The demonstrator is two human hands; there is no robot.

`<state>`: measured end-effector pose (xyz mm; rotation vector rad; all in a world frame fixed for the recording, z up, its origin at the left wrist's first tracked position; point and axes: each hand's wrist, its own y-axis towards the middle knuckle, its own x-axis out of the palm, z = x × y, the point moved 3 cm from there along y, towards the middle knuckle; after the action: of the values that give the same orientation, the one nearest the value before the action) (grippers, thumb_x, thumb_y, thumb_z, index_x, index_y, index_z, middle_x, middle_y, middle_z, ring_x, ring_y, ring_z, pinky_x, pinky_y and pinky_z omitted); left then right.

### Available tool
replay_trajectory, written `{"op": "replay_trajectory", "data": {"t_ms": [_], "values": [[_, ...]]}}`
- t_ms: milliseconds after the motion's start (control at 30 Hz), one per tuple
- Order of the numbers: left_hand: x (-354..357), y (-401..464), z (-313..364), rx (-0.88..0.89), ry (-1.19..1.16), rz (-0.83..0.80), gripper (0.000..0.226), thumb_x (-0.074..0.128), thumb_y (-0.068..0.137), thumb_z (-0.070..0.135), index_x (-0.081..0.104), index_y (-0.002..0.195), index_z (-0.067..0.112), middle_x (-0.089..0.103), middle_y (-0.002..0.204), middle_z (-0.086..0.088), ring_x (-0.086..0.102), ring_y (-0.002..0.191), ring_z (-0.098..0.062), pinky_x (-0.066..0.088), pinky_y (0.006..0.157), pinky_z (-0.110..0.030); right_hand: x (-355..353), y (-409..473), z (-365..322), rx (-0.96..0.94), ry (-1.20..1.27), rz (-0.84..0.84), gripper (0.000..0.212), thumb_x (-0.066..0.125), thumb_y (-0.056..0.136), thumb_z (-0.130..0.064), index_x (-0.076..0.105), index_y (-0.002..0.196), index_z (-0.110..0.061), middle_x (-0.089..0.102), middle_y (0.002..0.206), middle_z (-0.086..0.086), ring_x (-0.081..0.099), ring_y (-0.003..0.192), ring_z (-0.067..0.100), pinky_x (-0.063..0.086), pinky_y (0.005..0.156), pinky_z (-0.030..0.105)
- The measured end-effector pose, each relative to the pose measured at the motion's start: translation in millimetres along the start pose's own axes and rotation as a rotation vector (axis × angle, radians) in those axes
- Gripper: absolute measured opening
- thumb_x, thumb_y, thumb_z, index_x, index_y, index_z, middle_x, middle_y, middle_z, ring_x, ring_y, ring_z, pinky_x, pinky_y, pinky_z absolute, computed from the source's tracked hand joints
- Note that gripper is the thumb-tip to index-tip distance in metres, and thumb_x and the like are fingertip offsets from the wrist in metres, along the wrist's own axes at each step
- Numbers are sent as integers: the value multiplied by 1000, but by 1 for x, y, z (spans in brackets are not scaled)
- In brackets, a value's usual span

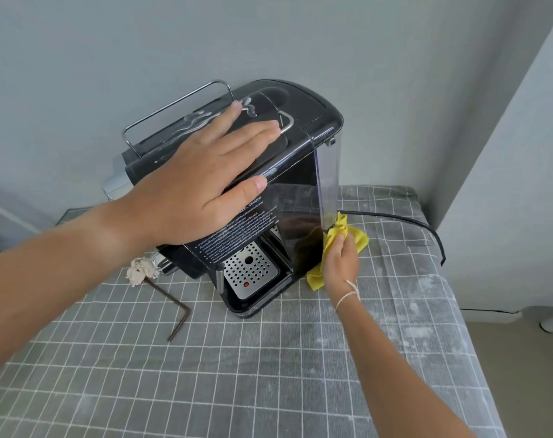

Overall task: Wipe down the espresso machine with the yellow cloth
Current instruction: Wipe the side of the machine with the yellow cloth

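Note:
A black espresso machine with a chrome top rail and a perforated steel drip tray stands on the table near the wall. My left hand lies flat on its top, fingers spread, thumb over the front edge. My right hand grips the bunched yellow cloth and presses it against the machine's lower right side, by the clear water tank. Part of the cloth hangs below my hand onto the table.
A grey checked tablecloth covers the table. A dark bent metal key and a crumpled beige wad lie left of the machine. The black power cord runs behind to the right. Walls stand close at the back and right.

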<state>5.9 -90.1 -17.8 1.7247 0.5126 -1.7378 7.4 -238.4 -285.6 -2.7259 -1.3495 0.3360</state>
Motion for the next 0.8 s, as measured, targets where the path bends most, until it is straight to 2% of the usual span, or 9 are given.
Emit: {"op": "replay_trajectory", "data": {"t_ms": [133,233,300,367,433,633,800], "values": [[0,-1,0,0,10,1,60,23,92,47,19,148,25,20,151,18,-3,145,-10,7,114,-33,0,20,-5,-12,-148,-42,43,27,98,-28,50,120,0,53,126,20,50,117,34,40,99,45],[1,-1,0,-7,14,-5,61,22,92,48,18,148,25,19,152,18,-5,145,-9,4,113,-30,-6,1,-1,-79,-186,-55,53,24,92,-37,48,126,-4,50,132,16,47,124,31,38,104,45],[1,-1,0,-5,14,-5,61,22,92,48,17,148,26,19,153,18,-6,145,-8,4,113,-30,-9,-13,4,-124,-218,-85,47,28,98,-32,42,138,-9,40,145,7,33,137,24,27,113,35],[1,-1,0,-10,11,-9,61,21,92,49,16,148,27,18,153,19,-7,144,-7,4,113,-30,-11,-19,6,-157,-251,-109,44,30,101,-25,34,143,-12,30,152,2,22,142,19,18,111,23],[1,0,-1,-13,11,-11,61,22,91,49,16,148,27,18,153,19,-7,145,-7,4,114,-31,-12,-13,2,-142,-232,-107,45,29,101,-23,31,144,-12,26,154,0,22,142,15,16,105,16],[1,0,1,-14,12,-9,61,22,92,48,17,148,26,19,152,19,-4,145,-10,6,114,-32,-10,11,-13,-56,-208,-107,46,28,101,-23,27,146,-12,25,155,-2,26,141,15,21,111,25],[1,0,1,-15,16,-8,61,22,92,48,18,148,25,20,154,16,-3,145,-11,6,114,-32,-11,-9,3,-96,-195,-110,45,30,101,-22,29,145,-11,27,154,1,21,143,16,15,111,20]]}}
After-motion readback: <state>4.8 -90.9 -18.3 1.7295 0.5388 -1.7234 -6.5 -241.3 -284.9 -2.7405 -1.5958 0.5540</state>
